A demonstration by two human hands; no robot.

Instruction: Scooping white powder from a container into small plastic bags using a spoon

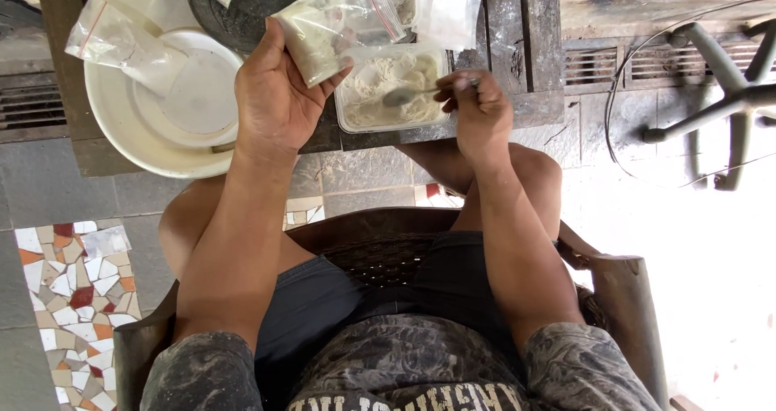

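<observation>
Bag [335, 27] gripped in raised left hand [275, 96]; right hand [477, 108] pinches spoon [408, 95] over powder tub [388, 96].

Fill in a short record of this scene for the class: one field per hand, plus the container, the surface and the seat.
Left hand: holds a clear zip bag partly filled with white powder
Right hand: holds a spoon over the powder
Container: clear tub of white powder
Surface: dark wooden table
Also there: white basin with another bag
Seat: wooden chair
</observation>
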